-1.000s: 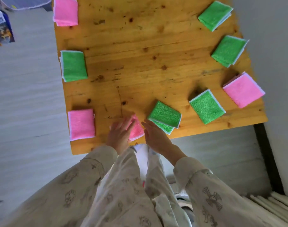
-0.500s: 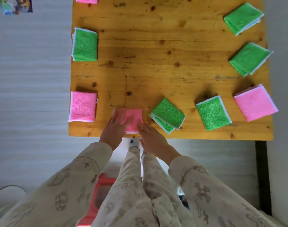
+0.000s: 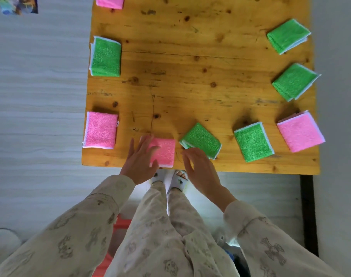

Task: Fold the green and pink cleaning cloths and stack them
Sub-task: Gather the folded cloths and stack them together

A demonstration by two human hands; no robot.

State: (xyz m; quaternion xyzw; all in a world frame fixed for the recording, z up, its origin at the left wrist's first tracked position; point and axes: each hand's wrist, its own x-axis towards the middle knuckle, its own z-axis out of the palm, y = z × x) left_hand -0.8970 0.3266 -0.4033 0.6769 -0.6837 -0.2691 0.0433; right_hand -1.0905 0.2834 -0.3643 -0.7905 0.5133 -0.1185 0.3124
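Note:
Folded cloths lie around the edges of a wooden table (image 3: 190, 86). A small folded pink cloth (image 3: 165, 151) sits at the near edge; my left hand (image 3: 140, 158) rests on its left part with fingers spread. My right hand (image 3: 198, 168) hovers with straight fingers just right of it, near a folded green cloth (image 3: 201, 139) that lies askew. Further right lie another green cloth (image 3: 253, 141) and a pink one (image 3: 300, 131). On the left side are a pink cloth (image 3: 100, 129) and a green cloth (image 3: 105, 56).
Two more folded green cloths (image 3: 288, 36) (image 3: 295, 81) lie along the right edge, and a pink one (image 3: 109, 2) at the far left corner. My legs and slippered feet (image 3: 170, 179) stand at the table's near edge. A red object (image 3: 118, 226) sits on the floor.
The pink cloth under my left hand has been squared up at the near edge. My right hand has drawn back off it and now hovers to the right.

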